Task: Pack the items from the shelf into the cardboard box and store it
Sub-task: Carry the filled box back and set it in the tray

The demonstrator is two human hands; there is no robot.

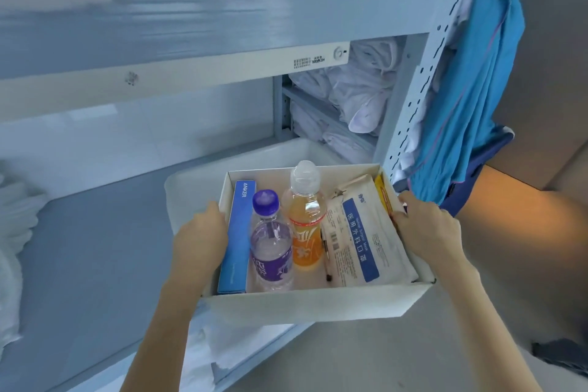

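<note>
A: What've I got, biggest thing first?

B: Metal shelf unit [222, 19], its lower shelf board [95, 248] bare toward the front edge. Folded white linens [359, 89] in the bays at the right, blue cloth [471, 89] hanging off the right upright.

A: And the cardboard box [305, 305]?

B: I'm holding it over the shelf's front-right corner, flaps open, near wall sticking out past the front edge. Can't tell if its far end rests on the board yet.

A: Hands?

B: Left hand [200, 239] wraps the left wall, fingers pressed together and curled over the rim. Right hand [429, 229] clamps the right wall, thumb inside, fingers outside, hidden, so can't say more.

A: Contents?

B: Mask packet [366, 239] lies vs. the right wall, blue Anker carton [237, 239] stands along the left wall. Btw them: orange drink bottle [305, 216] and purple-cap water bottle [270, 242], both leaning. Pen [326, 259] on the floor beside the packet.

A: So packing looks done. Storing step?

B: I'd say so. Keep the box level, bottles are loose and may roll. Slide it straight in toward the back edge, both hands pushing evenly, clear of the right upright and cloth.
</note>
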